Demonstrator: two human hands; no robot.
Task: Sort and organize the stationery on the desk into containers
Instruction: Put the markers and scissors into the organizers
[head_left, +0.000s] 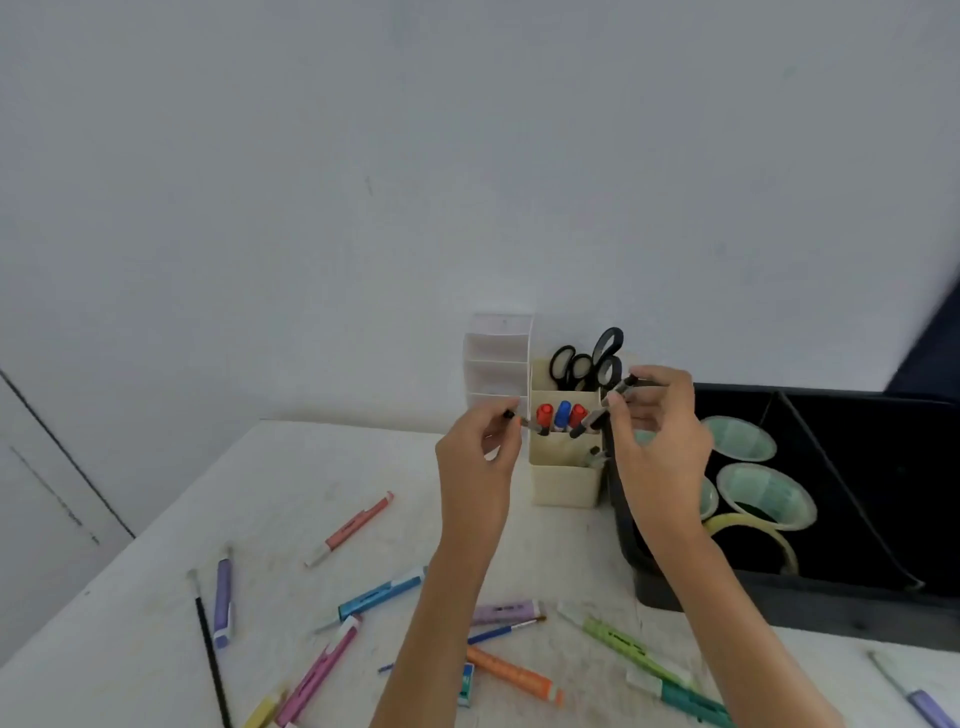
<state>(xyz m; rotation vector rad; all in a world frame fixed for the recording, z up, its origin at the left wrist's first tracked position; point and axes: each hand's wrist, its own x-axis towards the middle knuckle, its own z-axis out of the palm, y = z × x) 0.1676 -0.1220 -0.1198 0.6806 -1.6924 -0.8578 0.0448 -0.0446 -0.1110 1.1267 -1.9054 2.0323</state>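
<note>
- While both forearms are raised above the table (260, 493), a dark pen (602, 410) is pinched in the curled fingertips of the right hand (660, 441) and held tilted in front of the cream holder (566, 483).
- A short dark piece (532, 425) is pinched by the left hand (475, 457), near the pen's lower end.
- Coloured markers (382, 595) are seen scattered on the table.

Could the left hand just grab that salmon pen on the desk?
Probably not yet: the way to the salmon pen looks free, but the left hand is pinching a dark pen.

Rightmost purple pen (930, 709), partly off-frame.
</note>
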